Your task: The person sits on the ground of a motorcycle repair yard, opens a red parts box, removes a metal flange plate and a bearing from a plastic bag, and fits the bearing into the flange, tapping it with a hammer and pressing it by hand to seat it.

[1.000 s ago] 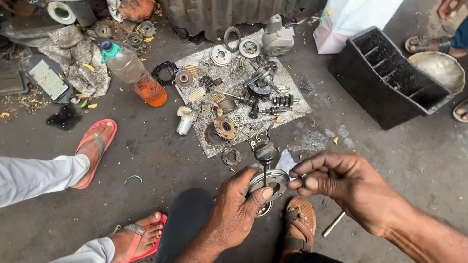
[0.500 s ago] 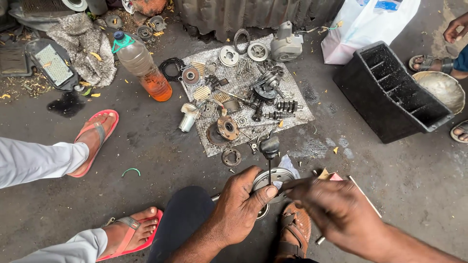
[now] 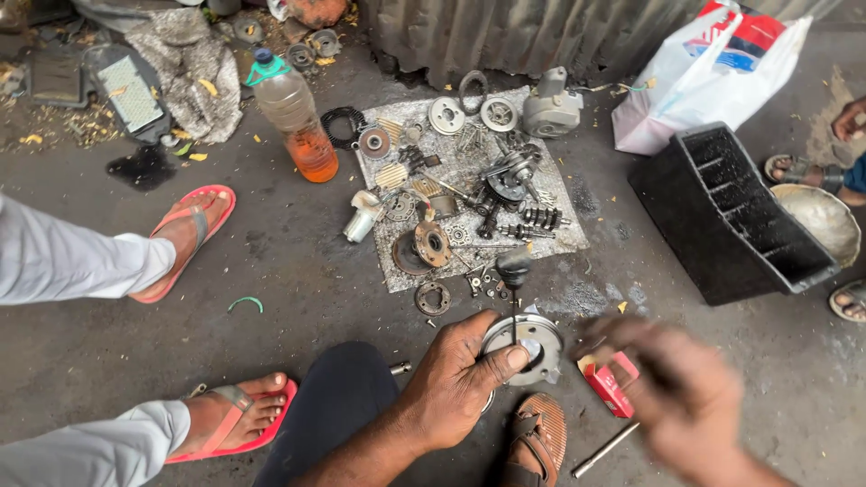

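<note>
My left hand (image 3: pixel 456 379) grips a round metal engine part (image 3: pixel 539 350) by its left rim and holds it against the ground in front of my knee. A screwdriver with a dark handle (image 3: pixel 514 267) stands upright with its tip in the middle of the part. My right hand (image 3: pixel 681 392) is blurred and hovers to the right of the part, above a small red box (image 3: pixel 606 382). Nothing shows in its fingers, but the blur hides them. A thin metal rod (image 3: pixel 603 449) lies on the ground below that hand.
A grey mat (image 3: pixel 559 236) with several engine parts lies just beyond. A bottle of orange liquid (image 3: pixel 298 122) stands left of it. A black crate (image 3: pixel 731 216), white bag (image 3: pixel 713 72) and metal bowl (image 3: pixel 825 221) sit right. Another person's feet in red sandals (image 3: pixel 185 236) are on the left.
My right hand has left the round part and swung out to the right, now blurred. The left hand keeps its grip on the part. The view has shifted down and closer.
</note>
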